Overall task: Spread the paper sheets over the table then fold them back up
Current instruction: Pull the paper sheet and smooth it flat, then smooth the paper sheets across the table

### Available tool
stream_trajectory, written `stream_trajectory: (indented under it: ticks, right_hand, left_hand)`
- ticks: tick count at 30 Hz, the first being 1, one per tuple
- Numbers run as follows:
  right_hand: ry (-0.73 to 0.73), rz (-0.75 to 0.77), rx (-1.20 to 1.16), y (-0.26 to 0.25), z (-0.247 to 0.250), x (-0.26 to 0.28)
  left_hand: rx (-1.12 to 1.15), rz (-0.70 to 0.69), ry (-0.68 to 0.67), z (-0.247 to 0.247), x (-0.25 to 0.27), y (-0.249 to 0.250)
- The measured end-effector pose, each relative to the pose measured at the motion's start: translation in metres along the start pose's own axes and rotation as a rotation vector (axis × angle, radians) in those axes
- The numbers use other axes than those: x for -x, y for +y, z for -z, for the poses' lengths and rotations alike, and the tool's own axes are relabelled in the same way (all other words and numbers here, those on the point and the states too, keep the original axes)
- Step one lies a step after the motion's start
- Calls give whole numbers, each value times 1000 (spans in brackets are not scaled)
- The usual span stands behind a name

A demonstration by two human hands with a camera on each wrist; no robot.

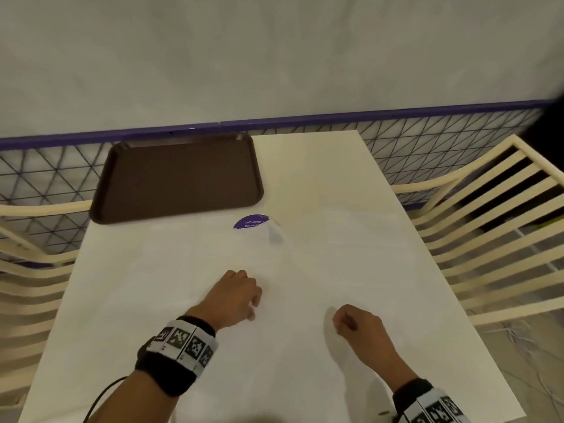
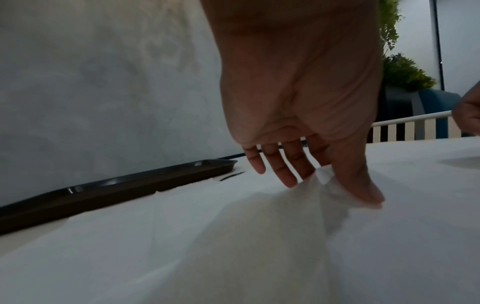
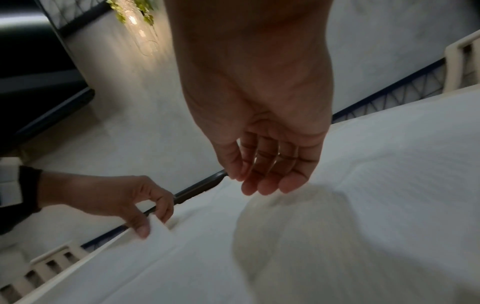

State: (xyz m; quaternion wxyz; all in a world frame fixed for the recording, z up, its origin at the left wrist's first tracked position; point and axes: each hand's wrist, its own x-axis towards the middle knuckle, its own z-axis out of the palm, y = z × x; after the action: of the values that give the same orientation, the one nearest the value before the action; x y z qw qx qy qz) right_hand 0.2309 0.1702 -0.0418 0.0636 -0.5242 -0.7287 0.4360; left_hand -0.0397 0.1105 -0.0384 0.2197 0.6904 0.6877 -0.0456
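Thin white paper sheets (image 1: 171,270) lie spread over the white table (image 1: 305,166). One sheet's far corner (image 1: 274,232) is curled up beside a purple round sticker (image 1: 251,221). My left hand (image 1: 252,311) pinches a raised paper edge between thumb and forefinger near the table's middle. The left wrist view shows that pinch (image 2: 337,185) with the paper (image 2: 233,236) tented beneath it, and the right wrist view also shows the left hand (image 3: 153,224) holding a corner. My right hand (image 1: 343,323) hovers just above the paper (image 3: 363,205), fingers (image 3: 259,183) relaxed and holding nothing.
A brown tray (image 1: 180,175) sits at the table's far left corner, touching the paper's far edge. Cream slatted chairs stand at the left (image 1: 27,270) and right (image 1: 488,233). A wall with a wire grid (image 1: 427,141) runs behind the table.
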Motion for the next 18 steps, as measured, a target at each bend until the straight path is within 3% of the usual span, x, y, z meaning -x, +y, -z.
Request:
stream_trajectory:
  ticks: [3,7,9,11,14,16,18]
  right_hand:
    - [-53,96,-48,-24,-9,0]
    - [-252,152,-134,-79,-21,-3]
    - [-252,177,-209,-102,-21,-6]
    - [-264,182,-287,-118,-17,-7]
    - [-379,241,-259,-136,-10,-2]
    - [-433,280,-185,-146,-4,2]
    - [-467,257,-128,-148,1,5]
  left_hand:
    - [171,36,73,15,7,3]
    - [450,74,208,43,30,15]
    - [578,96,302,55,44,19]
    - [576,135,352,62,58,20]
    - [515,158,324,70,77,27]
    - [601,161,332,77,85,37]
    - [725,194,425,82,94,43]
